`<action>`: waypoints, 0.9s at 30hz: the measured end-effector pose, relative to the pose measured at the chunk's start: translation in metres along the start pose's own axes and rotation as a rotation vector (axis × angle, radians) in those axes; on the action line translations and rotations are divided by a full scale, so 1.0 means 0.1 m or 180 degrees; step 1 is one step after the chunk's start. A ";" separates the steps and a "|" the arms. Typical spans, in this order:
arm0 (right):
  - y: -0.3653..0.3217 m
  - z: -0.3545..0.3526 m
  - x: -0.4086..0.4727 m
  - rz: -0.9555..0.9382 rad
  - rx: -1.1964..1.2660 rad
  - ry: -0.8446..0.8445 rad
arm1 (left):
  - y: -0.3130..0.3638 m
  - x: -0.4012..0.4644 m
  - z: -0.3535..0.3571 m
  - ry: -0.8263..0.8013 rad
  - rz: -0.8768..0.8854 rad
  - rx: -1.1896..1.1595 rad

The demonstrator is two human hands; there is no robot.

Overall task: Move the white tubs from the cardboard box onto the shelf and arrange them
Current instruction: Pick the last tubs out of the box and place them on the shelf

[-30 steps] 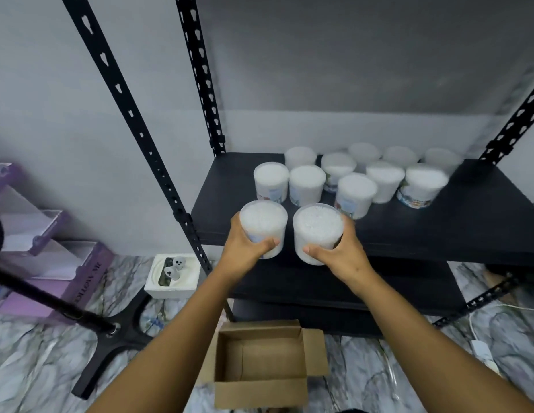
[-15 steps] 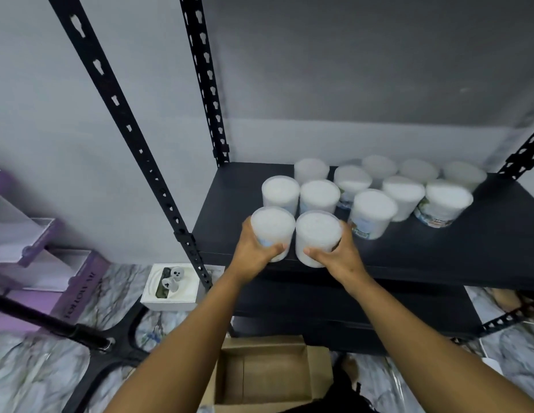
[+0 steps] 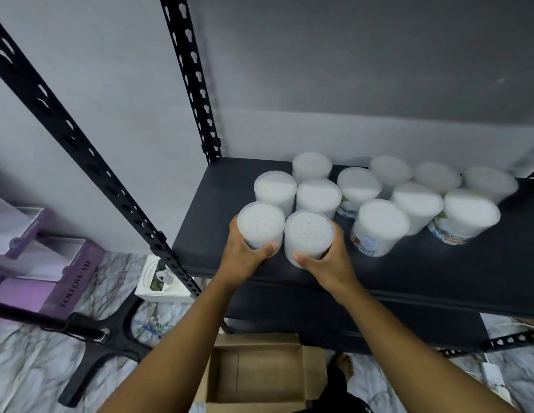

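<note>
Two white tubs stand side by side at the front left of the black shelf (image 3: 438, 272). My left hand (image 3: 245, 257) grips the left tub (image 3: 261, 223). My right hand (image 3: 328, 263) grips the right tub (image 3: 308, 234). Both tubs sit close in front of several other white tubs (image 3: 379, 222) grouped in rows toward the back of the shelf. The cardboard box (image 3: 259, 374) lies open on the floor below my arms, and I see no tub inside it.
Black slotted uprights (image 3: 188, 70) frame the shelf's left side. A lower shelf (image 3: 379, 326) sits beneath. On the marble floor lie a white tray (image 3: 158, 284), purple boxes (image 3: 51, 272) and a black stand base (image 3: 102, 353).
Both hands have pushed the two tubs farther in over the shelf, closer to the tubs behind. My view has moved nearer to the shelf.
</note>
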State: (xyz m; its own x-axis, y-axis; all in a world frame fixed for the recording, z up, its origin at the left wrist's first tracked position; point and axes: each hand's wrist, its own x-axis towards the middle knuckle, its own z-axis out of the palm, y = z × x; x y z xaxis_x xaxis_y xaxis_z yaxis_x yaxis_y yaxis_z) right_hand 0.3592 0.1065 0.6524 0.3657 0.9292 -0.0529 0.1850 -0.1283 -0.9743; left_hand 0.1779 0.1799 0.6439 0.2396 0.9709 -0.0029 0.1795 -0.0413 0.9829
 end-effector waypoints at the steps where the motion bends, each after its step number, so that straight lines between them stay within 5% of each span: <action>1: -0.01 0.01 0.02 -0.0022 0.0009 -0.0014 | 0.00 0.02 0.00 0.0025 0.0022 0.0012; 27: -0.13 0.03 0.13 -0.0143 -0.0182 -0.0149 | 0.01 0.21 -0.09 -0.0107 0.0169 0.0053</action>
State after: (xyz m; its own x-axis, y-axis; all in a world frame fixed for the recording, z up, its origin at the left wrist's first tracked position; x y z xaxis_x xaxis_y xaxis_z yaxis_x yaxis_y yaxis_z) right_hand 0.3590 0.1216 0.6640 0.3131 0.9495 -0.0207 0.2525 -0.1043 -0.9620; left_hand 0.1741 0.2024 0.6465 0.2810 0.9587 0.0428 0.1815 -0.0969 0.9786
